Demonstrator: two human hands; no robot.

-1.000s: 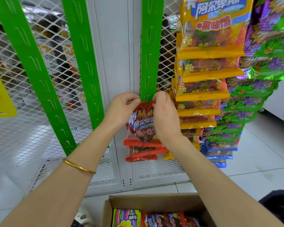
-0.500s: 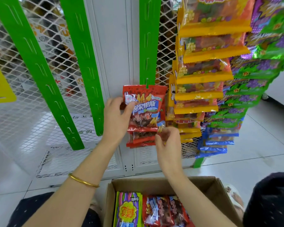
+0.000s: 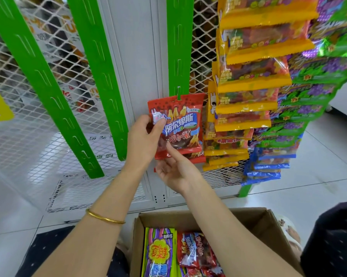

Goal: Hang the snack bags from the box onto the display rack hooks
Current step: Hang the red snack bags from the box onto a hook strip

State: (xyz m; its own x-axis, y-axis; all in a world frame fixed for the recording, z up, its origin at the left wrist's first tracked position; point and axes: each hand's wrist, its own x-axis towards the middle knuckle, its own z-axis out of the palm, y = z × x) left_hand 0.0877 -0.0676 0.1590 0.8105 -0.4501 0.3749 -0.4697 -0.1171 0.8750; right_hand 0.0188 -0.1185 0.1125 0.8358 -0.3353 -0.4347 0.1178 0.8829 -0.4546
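Observation:
A red snack bag (image 3: 185,116) hangs from a hook at the lower end of the middle green display strip (image 3: 178,47). My left hand (image 3: 142,142) grips the bag's left side, thumb on its front. My right hand (image 3: 176,172) is palm-up just below it, with the index finger touching the bag's lower front and the other fingers loosely apart, holding nothing. More red bags hang behind and below it. The cardboard box (image 3: 256,218) sits on the floor below, with red bags (image 3: 194,254) and a purple and green bag (image 3: 160,254) inside.
Two more green strips (image 3: 100,76) hang bare at the left over white mesh panels. At the right, full columns of yellow bags (image 3: 252,80), green and purple bags (image 3: 318,80) and blue bags (image 3: 268,166) hang close to the red one. My knees flank the box.
The view tilted down. My right hand dropped from the bag's top to beneath it; my left hand slid down to its left side. The red bag now hangs on the hook.

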